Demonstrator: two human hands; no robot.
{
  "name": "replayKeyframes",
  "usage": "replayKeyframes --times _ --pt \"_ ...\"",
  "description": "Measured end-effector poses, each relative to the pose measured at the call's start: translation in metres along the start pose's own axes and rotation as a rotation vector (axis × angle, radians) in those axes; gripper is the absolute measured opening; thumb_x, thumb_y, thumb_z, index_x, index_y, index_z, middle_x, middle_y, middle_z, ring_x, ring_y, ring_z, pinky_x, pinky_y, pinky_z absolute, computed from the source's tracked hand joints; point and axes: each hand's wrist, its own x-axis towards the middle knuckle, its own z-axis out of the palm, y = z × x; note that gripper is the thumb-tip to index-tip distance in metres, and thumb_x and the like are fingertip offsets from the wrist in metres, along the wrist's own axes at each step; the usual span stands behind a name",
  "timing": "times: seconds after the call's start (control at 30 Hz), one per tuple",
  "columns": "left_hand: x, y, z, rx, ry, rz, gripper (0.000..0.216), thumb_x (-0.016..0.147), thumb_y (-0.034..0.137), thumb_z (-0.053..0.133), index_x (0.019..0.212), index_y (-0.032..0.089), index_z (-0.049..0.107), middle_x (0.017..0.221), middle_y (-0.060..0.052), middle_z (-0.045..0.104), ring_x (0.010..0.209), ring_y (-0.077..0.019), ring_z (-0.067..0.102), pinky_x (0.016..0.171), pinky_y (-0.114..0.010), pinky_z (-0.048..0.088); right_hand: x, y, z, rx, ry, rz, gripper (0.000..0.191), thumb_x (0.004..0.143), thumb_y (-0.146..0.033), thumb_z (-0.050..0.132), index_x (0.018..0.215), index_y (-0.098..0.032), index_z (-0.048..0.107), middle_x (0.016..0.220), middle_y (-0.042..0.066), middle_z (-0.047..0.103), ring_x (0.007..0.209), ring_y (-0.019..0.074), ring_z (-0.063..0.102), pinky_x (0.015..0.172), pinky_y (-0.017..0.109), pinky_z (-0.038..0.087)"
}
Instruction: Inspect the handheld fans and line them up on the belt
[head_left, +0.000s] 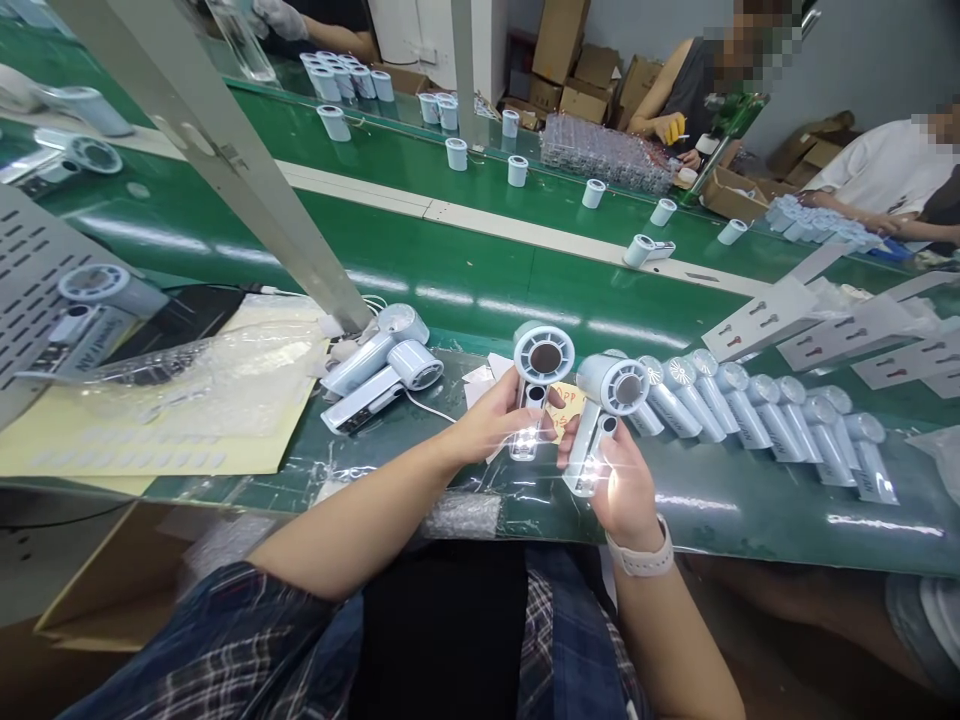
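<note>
My left hand (501, 418) is closed around the handle of a light-blue handheld fan (544, 357), held upright with its round grille toward me. In my right hand (624, 485) is a second light-blue handheld fan (611, 384), slightly tilted, its round head turned to the right. Both handles carry a shiny front panel with a dark oval near the top. The two fans are side by side above the bench, apart from each other. Behind them lies a yellow note (568, 412) with red writing, partly hidden by my hands.
Right of my hands, several finished-looking fans (742, 410) lie in a row. More fans (386, 365) lie left, beside a metal post (247, 190) and a yellow sheet (247, 440). Beyond runs a green conveyor (480, 270) with fan heads (517, 170). Co-workers sit across it.
</note>
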Motion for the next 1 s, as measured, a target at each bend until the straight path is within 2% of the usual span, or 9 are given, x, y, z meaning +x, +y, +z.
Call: replayKeyframes --times 0.1,0.23,0.33,0.43,0.53,0.6,0.7,0.87,1.0 --pt "-0.0013 0.0032 0.0023 0.099 0.022 -0.034 0.039 0.085 0.036 0.069 0.111 0.018 0.048 0.109 -0.009 0.065 0.078 -0.0177 0.069 0.072 -0.033 0.055 0.0015 -0.0006 0.0008 -0.024 0.028 0.006 0.021 0.086 -0.034 0.069 0.103 -0.023 0.067 0.087 0.002 0.069 0.069 0.0168 0.064 0.061 0.031 0.057" --pt "-0.0009 0.0073 0.0044 0.313 0.157 -0.075 0.050 0.078 0.039 0.076 0.113 0.018 0.047 0.116 -0.013 0.064 0.099 -0.0259 0.067 0.084 -0.039 0.054 0.0030 0.0000 -0.0004 -0.005 0.029 0.014 0.021 0.086 -0.033 0.067 0.105 -0.023 0.066 0.083 0.002 0.069 0.065 0.0165 0.061 0.058 0.031 0.054" --pt "-0.0002 0.0059 0.0035 0.333 0.231 -0.057 0.066 0.071 0.046 0.082 0.117 0.018 0.045 0.118 -0.014 0.064 0.107 -0.0295 0.065 0.084 -0.039 0.053 0.0039 0.0007 -0.0034 0.052 0.000 -0.005 0.029 0.089 -0.047 0.064 0.103 -0.022 0.066 0.083 0.003 0.070 0.060 0.0163 0.059 0.053 0.030 0.051" --pt "-0.0018 0.0021 0.0027 0.161 0.150 -0.110 0.061 0.079 0.062 0.069 0.112 0.021 0.040 0.099 -0.008 0.067 0.076 -0.0231 0.069 0.065 -0.036 0.054 0.0054 0.0012 -0.0065 0.100 -0.053 0.049 0.044 0.091 -0.062 0.057 0.101 -0.022 0.070 0.084 0.004 0.071 0.057 0.0166 0.060 0.051 0.031 0.050" --pt "-0.0051 -0.0001 0.0033 -0.012 0.065 -0.127 0.055 0.085 0.068 0.057 0.109 0.023 0.038 0.086 -0.002 0.065 0.058 -0.0195 0.066 0.054 -0.034 0.054 0.0067 0.0020 -0.0070 0.088 -0.013 0.046 0.047 0.093 -0.064 0.055 0.103 -0.022 0.073 0.093 0.007 0.075 0.076 0.0216 0.069 0.071 0.036 0.058" --pt "-0.0072 0.0005 0.0037 -0.047 0.035 -0.098 0.054 0.085 0.066 0.060 0.110 0.023 0.038 0.085 0.000 0.064 0.062 -0.0199 0.068 0.056 -0.035 0.055 0.0065 0.0028 -0.0056 0.078 0.041 0.028 0.047 0.090 -0.064 0.059 0.107 -0.022 0.074 0.100 0.007 0.077 0.092 0.0257 0.071 0.084 0.042 0.059" --pt "-0.0092 0.0029 0.0036 -0.053 -0.004 -0.028 0.053 0.085 0.062 0.064 0.112 0.023 0.040 0.088 0.000 0.065 0.068 -0.0182 0.068 0.060 -0.030 0.054 0.0043 0.0029 -0.0027 0.070 0.089 -0.016 0.046 0.085 -0.062 0.068 0.111 -0.025 0.073 0.108 0.007 0.078 0.104 0.0298 0.070 0.092 0.049 0.057" --pt "-0.0091 0.0023 0.0029 -0.120 -0.047 0.020 0.050 0.086 0.057 0.068 0.113 0.024 0.043 0.095 -0.003 0.069 0.076 -0.0174 0.068 0.065 -0.027 0.051 0.0002 -0.0005 -0.0007 0.029 0.121 -0.083 0.039 0.082 -0.056 0.074 0.107 -0.026 0.073 0.101 0.006 0.079 0.103 0.0298 0.072 0.093 0.051 0.058" --pt "-0.0071 0.0001 0.0046 -0.154 -0.084 0.027 0.054 0.083 0.054 0.072 0.121 0.021 0.051 0.105 -0.009 0.070 0.094 -0.0228 0.069 0.078 -0.032 0.052 0.0011 -0.0048 -0.0017 0.021 0.106 -0.048 0.033 0.087 -0.053 0.066 0.104 -0.026 0.072 0.101 0.006 0.077 0.101 0.0301 0.071 0.090 0.052 0.058"
